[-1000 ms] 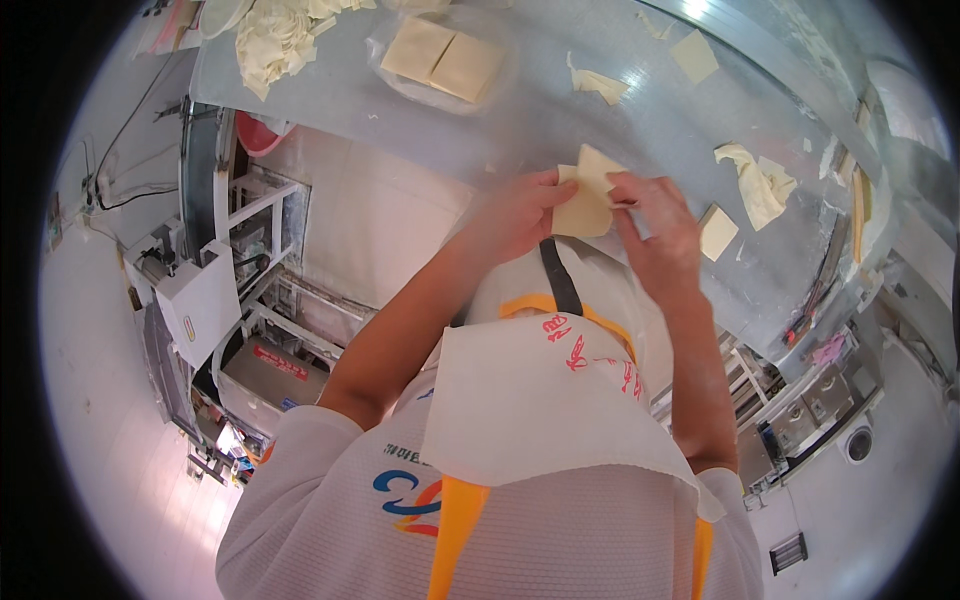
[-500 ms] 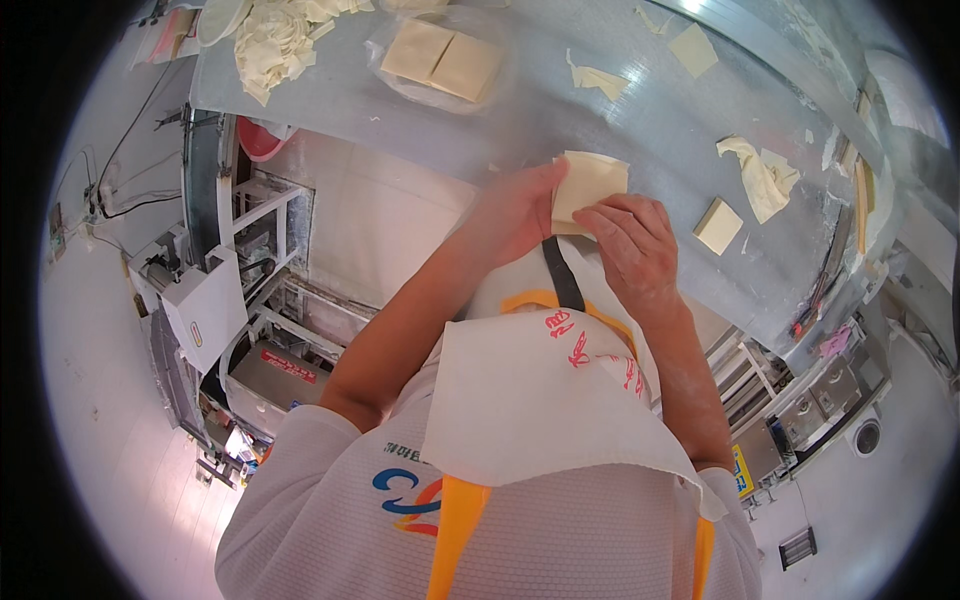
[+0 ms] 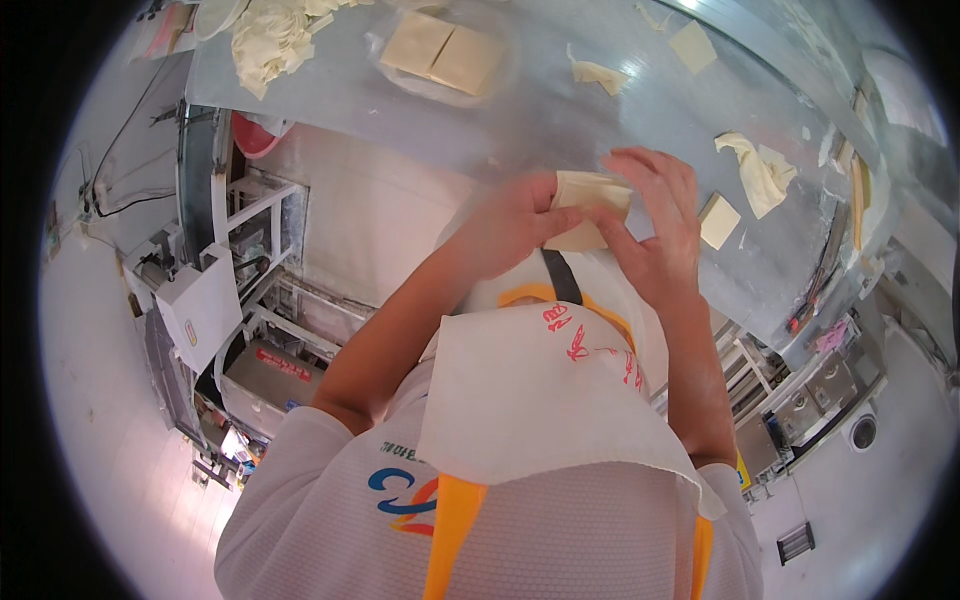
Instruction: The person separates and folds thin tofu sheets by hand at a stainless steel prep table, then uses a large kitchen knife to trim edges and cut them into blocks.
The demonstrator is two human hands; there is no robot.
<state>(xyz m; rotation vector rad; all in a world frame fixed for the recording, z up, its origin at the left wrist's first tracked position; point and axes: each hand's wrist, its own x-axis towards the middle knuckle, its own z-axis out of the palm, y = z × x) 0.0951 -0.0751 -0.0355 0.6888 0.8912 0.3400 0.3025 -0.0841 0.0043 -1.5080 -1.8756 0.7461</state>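
Gripping the pale square sheets (image 3: 588, 190) by their left side, the person's left hand (image 3: 515, 228) is closed, its thumb laid across the near face and its fingers mostly out of sight behind. The sheets are held up in front of the body, at the near edge of the grey metal table (image 3: 330, 108), between the two hands. The right hand (image 3: 655, 222) is well opened, its fingers raised and spread away from the thumb, whose tip lies at the right part of the sheets; whether that thumb presses on them cannot be told. Just beside the right hand, on the table, lies a small pale block (image 3: 719, 222), and farther right a crumpled sheet (image 3: 760, 180). Beyond the hands are a torn scrap (image 3: 598, 75) and a single flat square (image 3: 693, 48), well apart from each other. Toward the far left, two square stacks (image 3: 467, 60) sit side by side on clear plastic (image 3: 440, 97), with a heap of crumpled sheets (image 3: 270, 50) near the corner. Below the table's left part shows a red basin (image 3: 255, 138). A pale apron (image 3: 540, 400) with yellow straps (image 3: 452, 535) covers the person's front.
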